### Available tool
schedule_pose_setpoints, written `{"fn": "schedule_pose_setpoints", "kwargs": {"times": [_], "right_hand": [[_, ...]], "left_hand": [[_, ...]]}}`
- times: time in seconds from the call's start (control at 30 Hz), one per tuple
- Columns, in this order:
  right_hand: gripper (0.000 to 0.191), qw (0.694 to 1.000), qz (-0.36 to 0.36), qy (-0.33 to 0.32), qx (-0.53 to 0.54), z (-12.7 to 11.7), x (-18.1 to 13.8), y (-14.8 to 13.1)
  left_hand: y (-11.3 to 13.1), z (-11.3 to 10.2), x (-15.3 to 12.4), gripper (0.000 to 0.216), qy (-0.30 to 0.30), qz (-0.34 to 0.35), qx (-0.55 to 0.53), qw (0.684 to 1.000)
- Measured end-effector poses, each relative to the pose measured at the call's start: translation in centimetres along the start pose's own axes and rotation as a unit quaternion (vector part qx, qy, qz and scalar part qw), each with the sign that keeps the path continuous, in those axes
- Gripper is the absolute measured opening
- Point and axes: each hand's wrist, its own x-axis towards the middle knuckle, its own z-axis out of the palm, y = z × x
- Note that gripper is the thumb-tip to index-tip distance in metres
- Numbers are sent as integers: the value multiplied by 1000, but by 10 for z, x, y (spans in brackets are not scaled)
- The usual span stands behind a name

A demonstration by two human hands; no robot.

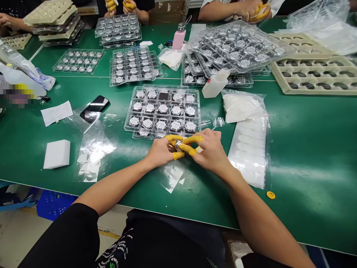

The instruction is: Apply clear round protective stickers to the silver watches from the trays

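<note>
Yellow finger cots cover several fingertips on both hands. Between them is a small round silver watch case, partly hidden by the fingers. My left hand grips it from the left, while my right hand pinches it from the right. Just beyond the hands lies a clear plastic tray of similar round silver watch cases, stacked on another tray. One compartment in its back row shows only a dark square. Under the hands lies a small clear plastic bag.
Clear bags lie to the right, near a white bottle. A phone, paper slip and white foam block lie left. Stacked trays and a pink bottle stand farther back. Co-workers' hands show across the table.
</note>
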Motion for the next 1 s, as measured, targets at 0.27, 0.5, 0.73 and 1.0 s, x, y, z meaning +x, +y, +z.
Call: {"fn": "schedule_pose_setpoints", "kwargs": {"times": [0.27, 0.5, 0.73, 1.0], "right_hand": [[8, 999, -21, 33, -34, 0, 0, 2], [4, 999, -40, 36, 3, 4, -2, 6], [4, 998, -39, 50, 9, 5, -4, 9], [5, 998, -25, 50, 34, 8, -3, 5]], "left_hand": [[4, 1, 0, 62, -19, -37, -28, 999], [6, -2, 1, 62, -38, -51, -62, 996], [9, 0, -1, 60, -33, -56, -53, 996], [10, -1, 1, 65, -30, -78, -102, 991]]}}
